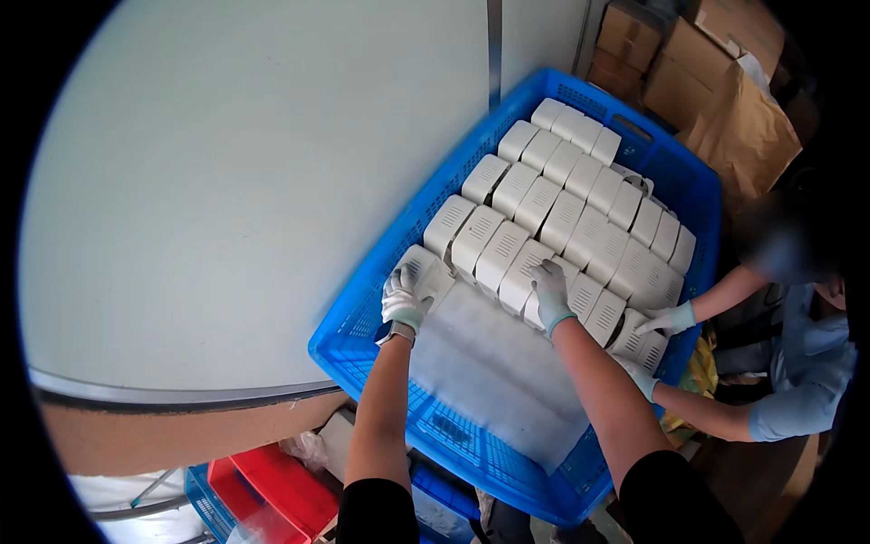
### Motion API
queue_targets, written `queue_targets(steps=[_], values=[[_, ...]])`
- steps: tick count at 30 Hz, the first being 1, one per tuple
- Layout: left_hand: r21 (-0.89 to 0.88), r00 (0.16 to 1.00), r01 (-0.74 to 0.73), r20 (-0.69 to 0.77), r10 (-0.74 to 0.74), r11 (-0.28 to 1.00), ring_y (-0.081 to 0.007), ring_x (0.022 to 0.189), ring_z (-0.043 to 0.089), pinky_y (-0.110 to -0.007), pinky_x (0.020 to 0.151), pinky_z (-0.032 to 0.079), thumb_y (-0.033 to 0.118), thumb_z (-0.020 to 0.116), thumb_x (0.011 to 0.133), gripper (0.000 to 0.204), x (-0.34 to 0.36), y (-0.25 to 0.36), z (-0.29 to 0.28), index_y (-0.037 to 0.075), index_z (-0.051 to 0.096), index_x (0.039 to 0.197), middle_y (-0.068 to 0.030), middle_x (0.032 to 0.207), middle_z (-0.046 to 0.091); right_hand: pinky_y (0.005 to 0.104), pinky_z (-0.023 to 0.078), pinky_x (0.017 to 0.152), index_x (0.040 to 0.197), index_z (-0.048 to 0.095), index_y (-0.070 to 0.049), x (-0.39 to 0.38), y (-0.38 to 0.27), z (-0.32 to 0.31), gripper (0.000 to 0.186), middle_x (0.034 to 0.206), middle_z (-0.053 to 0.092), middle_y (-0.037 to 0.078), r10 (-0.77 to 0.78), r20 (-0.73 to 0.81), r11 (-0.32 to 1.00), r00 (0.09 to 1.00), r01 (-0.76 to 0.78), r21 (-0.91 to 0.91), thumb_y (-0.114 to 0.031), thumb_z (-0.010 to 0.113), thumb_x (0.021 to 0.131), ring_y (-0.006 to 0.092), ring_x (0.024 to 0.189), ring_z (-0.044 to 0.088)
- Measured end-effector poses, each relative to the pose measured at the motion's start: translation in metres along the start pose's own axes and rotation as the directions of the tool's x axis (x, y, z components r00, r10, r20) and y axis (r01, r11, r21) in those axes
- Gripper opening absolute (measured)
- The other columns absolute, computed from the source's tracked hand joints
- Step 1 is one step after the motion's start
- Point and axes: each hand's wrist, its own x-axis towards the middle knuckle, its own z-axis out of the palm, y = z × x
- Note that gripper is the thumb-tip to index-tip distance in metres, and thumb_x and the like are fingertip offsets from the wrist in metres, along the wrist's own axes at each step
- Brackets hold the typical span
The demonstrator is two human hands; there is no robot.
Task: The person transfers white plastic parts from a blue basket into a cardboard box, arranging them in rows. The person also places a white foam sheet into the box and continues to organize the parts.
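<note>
My left hand point(403, 299), in a white glove with a watch at the wrist, grips a white slotted plastic housing point(423, 260) at the left end of the front row. My right hand point(549, 292), also gloved, has its curled fingers on another housing point(524, 276) in that row. Several rows of these housings fill the back of a large blue plastic crate point(335, 338). A translucent white sheet point(480, 381) lies across the crate's front part, below my hands.
A co-worker's gloved hands point(669, 319) reach in from the right onto the housings. A pale panel point(254, 199) borders the crate at left. Cardboard boxes point(678, 72) and brown paper point(734, 136) are stacked behind. Red bins point(281, 490) and blue bins stand below at lower left.
</note>
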Motion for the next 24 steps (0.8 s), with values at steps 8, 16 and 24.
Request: queue_targets(steps=[8, 16, 24], values=[[0.231, 0.997, 0.035, -0.071, -0.019, 0.972, -0.0266, 0.097, 0.045, -0.037, 0.081, 0.041, 0.044, 0.074, 0.054, 0.064, 0.018, -0.005, -0.012, 0.011, 0.046, 0.102, -0.0090, 0.103, 0.044, 0.0355, 0.041, 0.089, 0.124, 0.041, 0.002, 0.028, 0.045, -0.006, 0.053, 0.117, 0.051, 0.015, -0.123, -0.299, 0.991, 0.946, 0.100, -0.091, -0.013, 0.060, 0.077, 0.0256, 0.105, 0.050], [-0.303, 0.982, 0.186, 0.074, -0.171, 0.935, -0.0320, 0.088, 0.061, -0.041, 0.074, 0.050, 0.036, 0.080, 0.054, 0.070, -0.035, -0.014, -0.059, 0.002, 0.042, 0.101, -0.0165, 0.098, 0.059, 0.0422, 0.038, 0.094, 0.130, 0.032, -0.006, -0.050, 0.070, -0.088, 0.067, 0.125, 0.044, 0.018, -0.358, -0.434, 0.837, 0.827, 0.078, -0.542, -0.020, 0.067, 0.074, 0.0355, 0.112, 0.046], [-0.631, 0.932, 0.294, 0.356, -0.068, 0.718, -0.0170, 0.072, 0.060, -0.031, 0.063, 0.051, 0.031, 0.083, 0.058, 0.070, -0.116, -0.024, -0.035, -0.001, 0.041, 0.104, -0.0130, 0.089, 0.061, 0.0403, 0.041, 0.093, 0.124, 0.039, -0.011, -0.022, 0.063, -0.106, 0.070, 0.123, 0.043, 0.018, -0.007, -0.348, 0.999, 0.938, 0.020, 0.033, -0.041, 0.072, 0.071, 0.0313, 0.112, 0.047]])
